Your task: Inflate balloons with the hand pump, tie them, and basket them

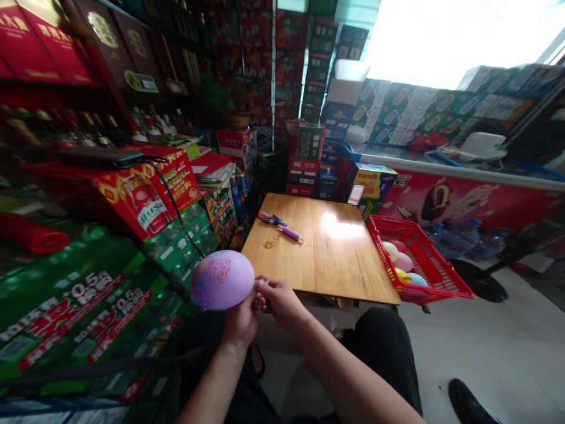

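Observation:
A purple balloon [224,280], blown up and printed with red and blue flowers, is held over the near left edge of the table. My left hand [243,318] is closed beneath its neck end. My right hand [279,299] pinches at the same neck, its fingers touching those of the left; the neck itself is mostly hidden between them. On the wooden table [335,262] lie a purple balloon pump [290,234], some thin yellowish bands [269,244] and a small dark, shiny packet [271,219].
A red plastic basket [448,277] with several balloons [403,261] stands at the table's right. Green beer cartons [75,312] and a red carton [145,191] are stacked on the left. A red chest freezer [498,203] stands at the right back, with more boxes [304,156] behind the table.

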A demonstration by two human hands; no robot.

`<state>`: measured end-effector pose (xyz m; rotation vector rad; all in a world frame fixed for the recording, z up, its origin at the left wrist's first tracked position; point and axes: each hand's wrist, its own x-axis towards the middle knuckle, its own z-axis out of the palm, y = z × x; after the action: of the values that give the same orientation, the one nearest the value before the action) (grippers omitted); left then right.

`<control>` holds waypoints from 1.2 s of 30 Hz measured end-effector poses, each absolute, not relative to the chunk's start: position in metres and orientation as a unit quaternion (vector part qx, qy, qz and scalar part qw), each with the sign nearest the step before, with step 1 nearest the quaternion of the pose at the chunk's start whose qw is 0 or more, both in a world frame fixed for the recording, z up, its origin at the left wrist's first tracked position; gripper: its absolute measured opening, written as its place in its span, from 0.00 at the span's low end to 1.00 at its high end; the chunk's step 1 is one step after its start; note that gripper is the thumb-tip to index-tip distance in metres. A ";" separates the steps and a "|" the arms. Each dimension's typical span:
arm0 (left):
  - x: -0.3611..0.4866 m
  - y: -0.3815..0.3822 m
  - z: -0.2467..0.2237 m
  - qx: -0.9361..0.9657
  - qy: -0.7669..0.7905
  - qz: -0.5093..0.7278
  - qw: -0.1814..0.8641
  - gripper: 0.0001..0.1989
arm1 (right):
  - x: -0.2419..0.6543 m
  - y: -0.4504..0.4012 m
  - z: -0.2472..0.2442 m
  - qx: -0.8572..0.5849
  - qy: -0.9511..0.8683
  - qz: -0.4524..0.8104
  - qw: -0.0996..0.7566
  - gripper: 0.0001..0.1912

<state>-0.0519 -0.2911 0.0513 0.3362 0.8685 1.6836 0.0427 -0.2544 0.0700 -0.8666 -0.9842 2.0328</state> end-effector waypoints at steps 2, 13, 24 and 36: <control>-0.051 -0.300 0.051 0.135 0.378 0.716 0.572 0.17 | 0.046 -0.263 0.069 -0.324 -0.374 0.795 0.350 0.23; -0.016 -0.320 0.050 0.122 0.378 0.711 0.581 0.15 | 0.083 -0.278 0.067 -0.317 -0.342 0.812 0.349 0.23; 0.002 -0.332 0.048 0.111 0.392 0.702 0.584 0.16 | 0.099 -0.296 0.064 -0.314 -0.397 0.771 0.386 0.17; -0.020 -0.322 0.021 0.088 0.419 0.690 0.584 0.15 | 0.077 -0.287 0.047 -0.316 -0.343 0.808 0.360 0.22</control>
<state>-0.0199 -0.3221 0.0206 0.2042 0.9766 1.6094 0.0767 -0.2872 0.0466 -0.8156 -0.8854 2.0832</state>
